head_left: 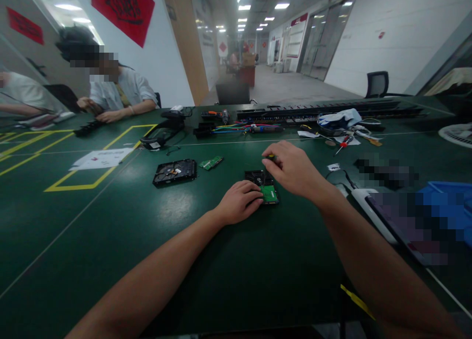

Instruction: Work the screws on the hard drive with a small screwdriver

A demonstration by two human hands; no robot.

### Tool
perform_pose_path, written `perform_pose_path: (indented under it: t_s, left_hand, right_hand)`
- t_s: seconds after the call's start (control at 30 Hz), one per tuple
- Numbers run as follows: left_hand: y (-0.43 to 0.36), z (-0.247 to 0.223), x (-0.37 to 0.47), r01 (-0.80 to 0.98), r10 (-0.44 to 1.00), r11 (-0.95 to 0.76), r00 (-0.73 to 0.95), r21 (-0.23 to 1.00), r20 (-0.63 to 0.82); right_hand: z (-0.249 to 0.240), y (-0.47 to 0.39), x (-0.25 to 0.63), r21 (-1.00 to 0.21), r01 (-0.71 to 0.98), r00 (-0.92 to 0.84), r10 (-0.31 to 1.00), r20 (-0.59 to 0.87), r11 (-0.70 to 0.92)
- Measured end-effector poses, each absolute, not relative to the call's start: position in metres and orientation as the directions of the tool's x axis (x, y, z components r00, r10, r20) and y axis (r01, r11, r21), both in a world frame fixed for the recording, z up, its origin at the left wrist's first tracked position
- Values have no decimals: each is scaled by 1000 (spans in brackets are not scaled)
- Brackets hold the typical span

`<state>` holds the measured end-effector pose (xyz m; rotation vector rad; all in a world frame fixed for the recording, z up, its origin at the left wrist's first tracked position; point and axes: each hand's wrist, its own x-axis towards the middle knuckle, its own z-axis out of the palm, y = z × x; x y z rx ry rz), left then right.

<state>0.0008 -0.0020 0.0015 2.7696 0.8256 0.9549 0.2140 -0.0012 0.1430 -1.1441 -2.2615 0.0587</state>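
Just right of the frame's centre, a flat, rectangular hard drive [268, 188], black-cased with a green circuit board [270, 195], is lying on the softly shining green tabletop [221, 260]. The left hand [239, 202] is resting, curved, over its lower-left part; whether gripping, I cannot tell. The right hand [291, 169] is pinching a thin-shafted screwdriver [272, 157] above it. Left of centre, another black drive [175, 172] is lying beside a loose board [211, 163].

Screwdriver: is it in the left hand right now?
No, the right hand grips the screwdriver, while the left hand rests on the drive below it.
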Motion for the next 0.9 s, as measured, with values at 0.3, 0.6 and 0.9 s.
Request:
perform_pose_path:
  t_s: [0.3,0.6,0.9]
  left_hand:
    - [-2,1,1,466,521,-849,657,250,545]
    - [-3,3,1,456,521,-850,657,262,545]
    - [-2,2,2,458,521,-850,656,261,546]
  right_hand:
    - [142,3,218,-271,718,-489,742,459,641]
    - [142,2,216,-284,765,-427,786,448,578]
    - [141,3,217,-275,716,-480,739,473,641]
